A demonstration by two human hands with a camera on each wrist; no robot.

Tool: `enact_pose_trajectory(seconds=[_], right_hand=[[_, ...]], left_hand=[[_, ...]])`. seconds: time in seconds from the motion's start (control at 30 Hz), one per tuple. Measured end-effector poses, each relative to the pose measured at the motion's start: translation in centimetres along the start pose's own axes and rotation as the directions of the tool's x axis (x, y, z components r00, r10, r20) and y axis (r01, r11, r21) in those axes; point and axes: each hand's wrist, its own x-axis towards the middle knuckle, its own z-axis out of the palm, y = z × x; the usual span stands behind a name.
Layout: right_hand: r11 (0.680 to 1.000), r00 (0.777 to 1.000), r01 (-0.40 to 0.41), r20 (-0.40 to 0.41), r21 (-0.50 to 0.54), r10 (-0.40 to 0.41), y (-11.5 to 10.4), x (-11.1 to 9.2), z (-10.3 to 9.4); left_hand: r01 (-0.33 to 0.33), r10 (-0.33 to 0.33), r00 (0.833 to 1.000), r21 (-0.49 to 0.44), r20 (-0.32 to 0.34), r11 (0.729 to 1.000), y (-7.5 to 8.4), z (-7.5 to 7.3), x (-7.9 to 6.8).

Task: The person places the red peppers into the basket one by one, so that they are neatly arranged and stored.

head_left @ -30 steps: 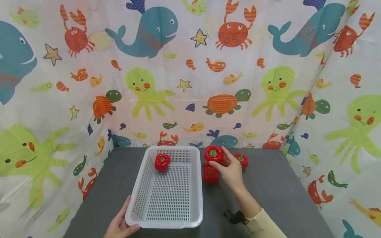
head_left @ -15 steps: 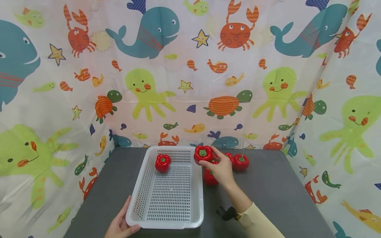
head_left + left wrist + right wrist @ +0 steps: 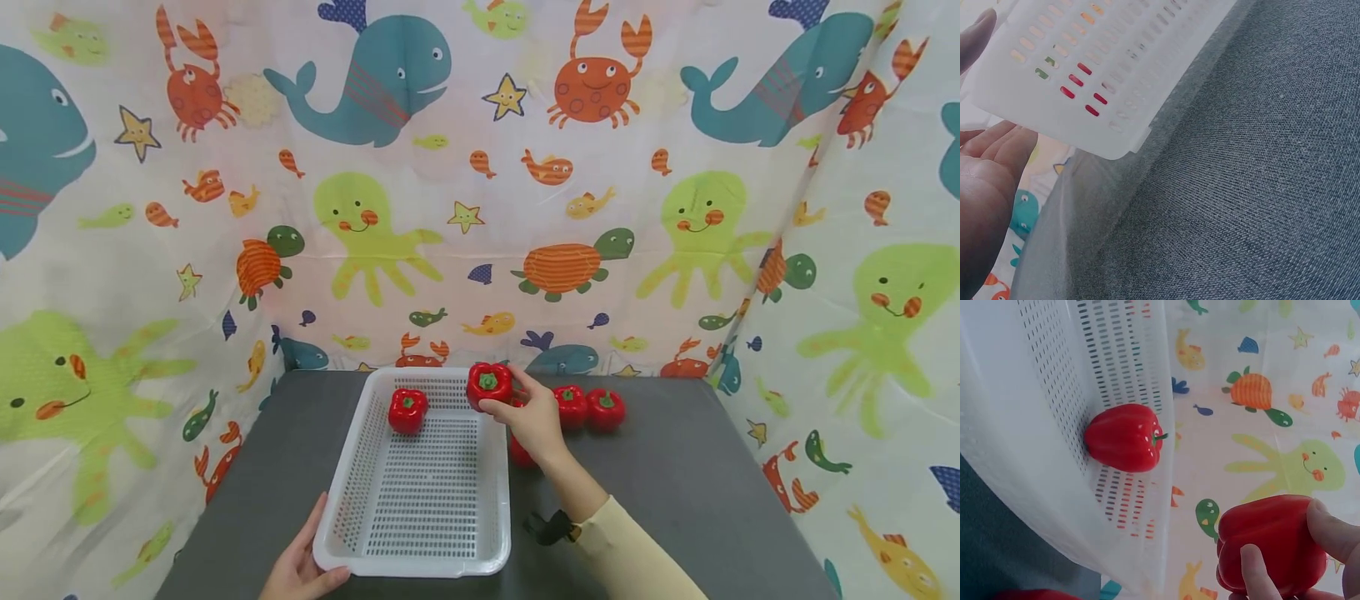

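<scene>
My right hand (image 3: 536, 423) holds a red bell pepper (image 3: 489, 387) by its sides, over the right rim of a white plastic basket (image 3: 423, 508). In the right wrist view, thumb and fingers wrap round this pepper (image 3: 1275, 540). Another red bell pepper (image 3: 407, 412) lies in the basket near its far left corner, stem up. My left hand (image 3: 300, 567) grips the basket's near left corner, fingers along the left side and thumb at the front edge. From the left wrist, the basket wall (image 3: 1079, 134) shows between thumb and fingers, red showing through its slots.
Right of the basket on the dark grey table (image 3: 690, 500) stand more red bell peppers (image 3: 572, 407), one of them partly hidden behind my right hand. A curtain (image 3: 480, 250) printed with sea animals encloses the back and sides.
My right hand has carried its bell pepper leftward, from above the other peppers to over the basket's right rim. The left hand and basket stay in place.
</scene>
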Motion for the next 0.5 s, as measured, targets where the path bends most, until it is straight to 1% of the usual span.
enact_pose_trajectory(seconds=[0.17, 0.37, 0.5], right_hand=[[1.0, 1.0, 0.003, 0.007, -0.008, -0.003, -0.3, 0.4, 1.3], [1.0, 0.999, -0.011, 0.031, 0.0, 0.011, -0.4, 0.9, 2.8], [0.999, 0.999, -0.027, 0.04, 0.034, 0.026, -0.2, 1.4, 3.4]], left_hand=[[-0.026, 0.026, 1.0, 0.0, -0.001, 1.0, -0.3, -0.1, -0.2], [-0.013, 0.014, 0.999, 0.018, -0.043, 1.0, -0.4, 0.3, -0.3], [-0.017, 0.017, 1.0, 0.018, -0.015, 1.0, -0.2, 0.2, -0.2]])
